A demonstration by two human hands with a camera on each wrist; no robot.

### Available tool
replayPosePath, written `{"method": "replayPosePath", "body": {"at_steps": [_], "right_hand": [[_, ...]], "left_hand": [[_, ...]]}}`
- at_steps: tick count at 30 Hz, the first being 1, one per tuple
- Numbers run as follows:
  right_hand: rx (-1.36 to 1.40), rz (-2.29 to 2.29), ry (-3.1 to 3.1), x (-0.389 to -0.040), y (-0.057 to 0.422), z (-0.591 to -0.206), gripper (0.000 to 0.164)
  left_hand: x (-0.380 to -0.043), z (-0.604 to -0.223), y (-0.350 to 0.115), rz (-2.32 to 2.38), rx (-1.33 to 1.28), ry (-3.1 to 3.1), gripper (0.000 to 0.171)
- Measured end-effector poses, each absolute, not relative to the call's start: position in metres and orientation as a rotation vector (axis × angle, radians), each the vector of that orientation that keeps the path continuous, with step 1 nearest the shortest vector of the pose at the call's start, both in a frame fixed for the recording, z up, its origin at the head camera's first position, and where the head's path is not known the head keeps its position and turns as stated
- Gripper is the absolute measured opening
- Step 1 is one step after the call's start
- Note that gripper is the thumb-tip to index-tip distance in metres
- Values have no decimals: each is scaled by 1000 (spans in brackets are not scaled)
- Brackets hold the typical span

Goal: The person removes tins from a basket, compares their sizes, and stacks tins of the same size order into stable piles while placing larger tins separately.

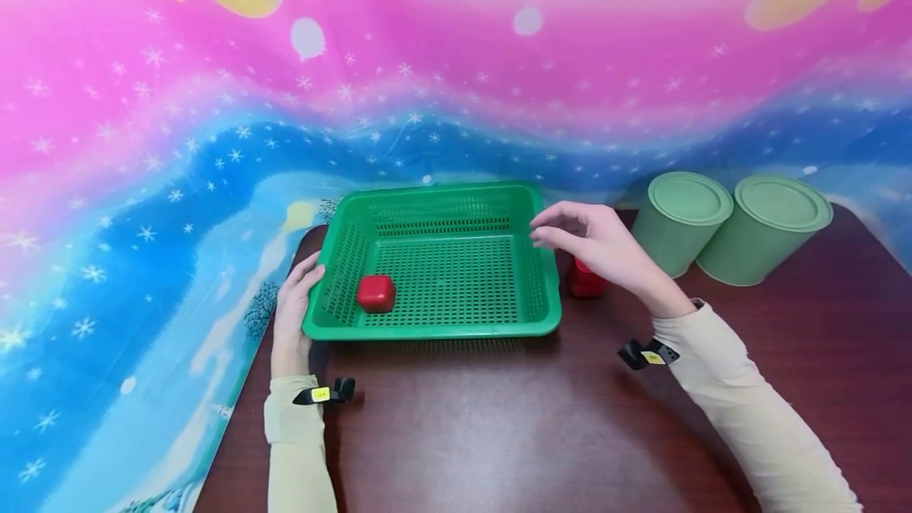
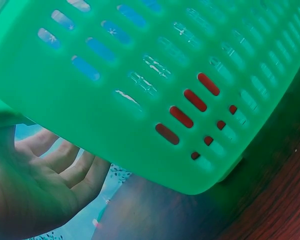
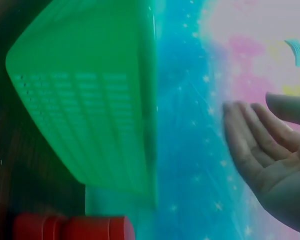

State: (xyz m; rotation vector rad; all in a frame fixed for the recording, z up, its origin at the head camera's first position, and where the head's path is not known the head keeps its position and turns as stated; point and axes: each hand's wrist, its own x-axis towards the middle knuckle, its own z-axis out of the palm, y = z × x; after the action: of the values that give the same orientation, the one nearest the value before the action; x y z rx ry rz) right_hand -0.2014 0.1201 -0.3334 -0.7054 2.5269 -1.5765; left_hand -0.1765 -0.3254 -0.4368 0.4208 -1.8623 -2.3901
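Note:
A green plastic basket (image 1: 442,331) with slotted walls stands on the table. Inside it, near the left front corner, lies a red block-shaped object with rounded corners (image 1: 376,294); some red shows through the slots in the left wrist view. My left hand (image 1: 290,307) holds the basket's left rim, its fingers outside and under the edge (image 2: 55,175). Above the basket's right rim hovers my right hand (image 1: 594,240), fingers loosely bent, nothing between them. Below that hand, a red container (image 1: 587,282) stands beside the basket, partly hidden; the right wrist view shows its ridged side (image 3: 72,227).
Two pale green lidded cans (image 1: 677,220) (image 1: 765,228) stand side by side at the table's back right. A dark brown wooden table (image 1: 484,418) lies under everything. Behind it hangs a pink and blue cloth (image 1: 427,77) with snowflakes.

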Motion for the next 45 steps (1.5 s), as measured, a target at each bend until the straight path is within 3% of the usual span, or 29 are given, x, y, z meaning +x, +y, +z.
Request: {"method": "replayPosePath", "body": {"at_steps": [25, 45], "right_hand": [[-983, -1540, 2318, -207, 7, -355, 12], [-1104, -1392, 2285, -207, -32, -359, 13]], "left_hand": [[-180, -438, -324, -2343, 457, -1902, 46], [-179, -437, -326, -2335, 477, -1919, 48]]}}
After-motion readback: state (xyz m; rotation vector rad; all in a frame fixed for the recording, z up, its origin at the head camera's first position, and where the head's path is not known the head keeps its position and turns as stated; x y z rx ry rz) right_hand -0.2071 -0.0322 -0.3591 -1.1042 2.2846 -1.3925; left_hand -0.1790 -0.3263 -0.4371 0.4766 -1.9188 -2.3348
